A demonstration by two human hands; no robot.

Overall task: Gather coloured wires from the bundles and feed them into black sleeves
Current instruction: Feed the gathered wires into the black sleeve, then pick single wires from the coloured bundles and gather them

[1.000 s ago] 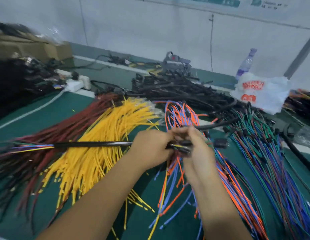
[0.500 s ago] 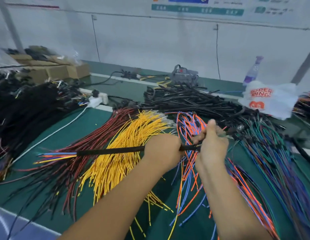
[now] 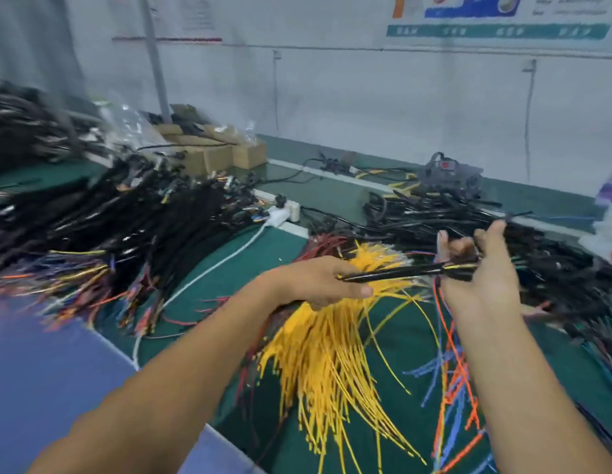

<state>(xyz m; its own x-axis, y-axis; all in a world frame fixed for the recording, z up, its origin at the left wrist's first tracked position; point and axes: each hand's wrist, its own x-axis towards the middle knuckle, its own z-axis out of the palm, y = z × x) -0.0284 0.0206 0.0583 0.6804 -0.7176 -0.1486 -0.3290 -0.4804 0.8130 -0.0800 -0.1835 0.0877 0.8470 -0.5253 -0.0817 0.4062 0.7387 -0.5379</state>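
Two hands are holding one thin black sleeve (image 3: 393, 272) above a green bench (image 3: 229, 261) crowded with wire.

The left hand (image 3: 318, 283) is curling its fingers around the sleeve, while the right hand (image 3: 479, 271) is pinching the end where coloured wire tips are sticking out, its other fingers spreading upward. Beneath both hands a fanned bundle of yellow wires (image 3: 325, 354) is lying; orange and blue wires (image 3: 451, 378) are trailing under the right wrist. A heap of black sleeved harnesses (image 3: 126, 227) is filling the bench left of the left hand, with open cardboard boxes (image 3: 215, 152) beyond holding contents too blurred to identify.

Both forearms and hands (image 3: 318, 282) are bare, without sleeves.
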